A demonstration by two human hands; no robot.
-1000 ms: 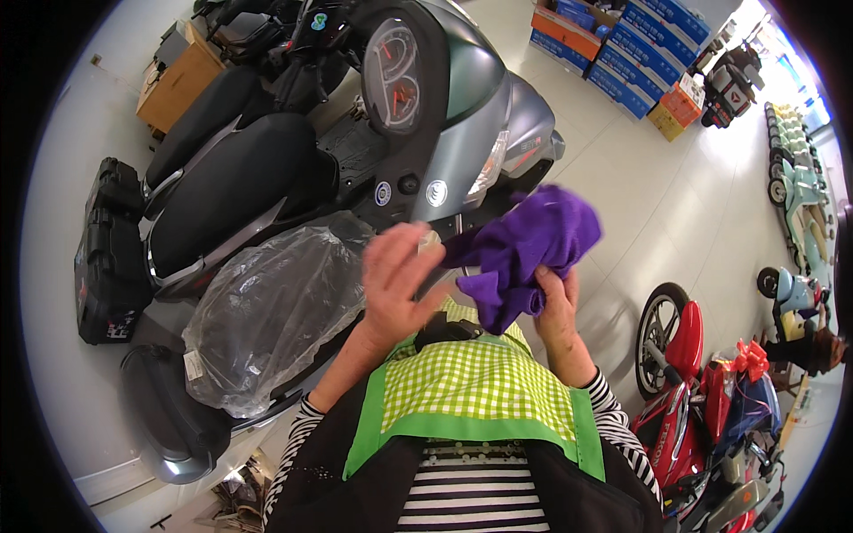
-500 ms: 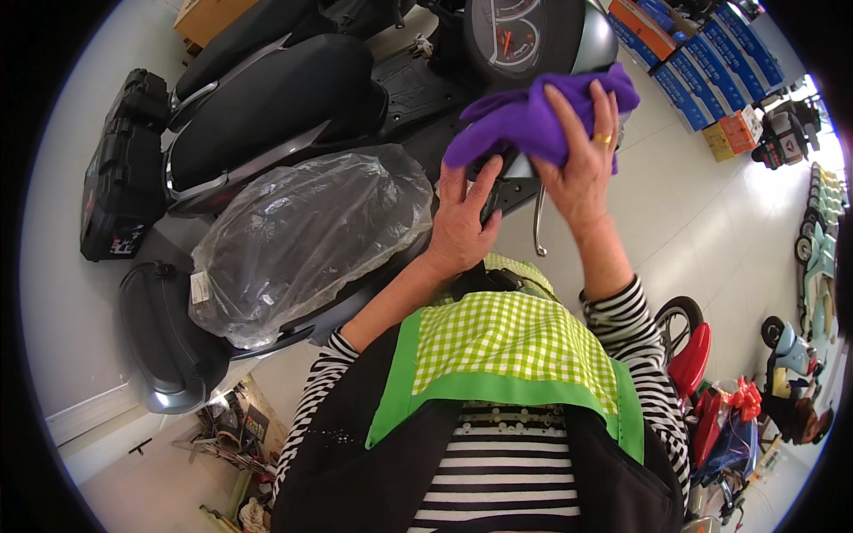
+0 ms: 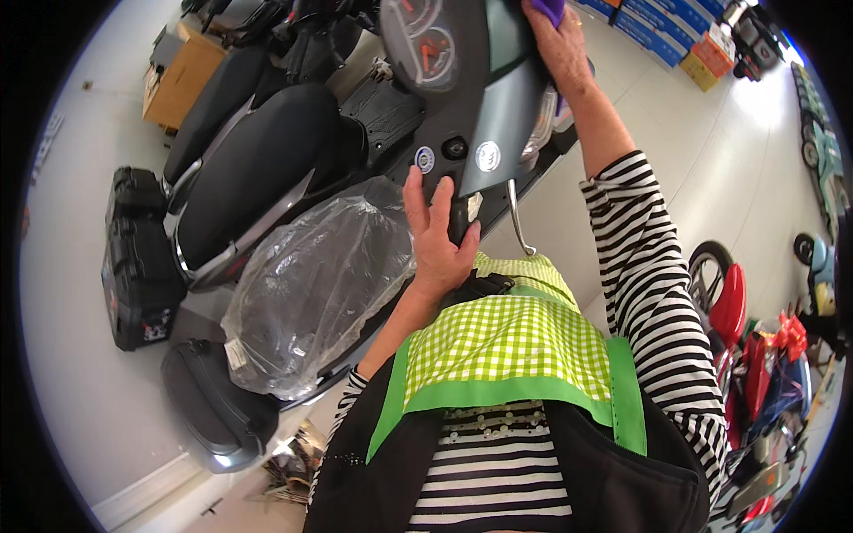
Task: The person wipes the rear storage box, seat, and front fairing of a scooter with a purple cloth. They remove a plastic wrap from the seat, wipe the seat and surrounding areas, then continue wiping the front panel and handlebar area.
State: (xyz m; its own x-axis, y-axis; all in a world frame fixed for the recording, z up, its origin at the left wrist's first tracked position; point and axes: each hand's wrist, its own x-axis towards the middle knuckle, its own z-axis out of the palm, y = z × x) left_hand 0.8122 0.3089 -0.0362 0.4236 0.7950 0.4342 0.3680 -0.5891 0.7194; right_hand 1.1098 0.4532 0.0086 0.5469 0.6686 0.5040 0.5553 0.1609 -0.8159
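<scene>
A scooter's dark grey front panel fills the upper middle, with its round dials at the left of it. My left hand is at the scooter's black handlebar grip, thumb on one side and fingers on the other. A silver brake lever sticks out to the right of the grip. My right hand reaches to the panel's far edge, closed on a purple cloth. Most of the cloth is hidden behind the panel and the top edge of the view.
A seat in clear plastic wrap lies at my left, with a grey backrest behind it. Further left stand another black seat and black top boxes. Blue cartons stand far right; a red bike is near my right elbow.
My right hand has carried the purple cloth from above the handlebar up to the panel's far edge. The panel and dials are now uncovered. My left hand stays at the grip while the view has shifted.
</scene>
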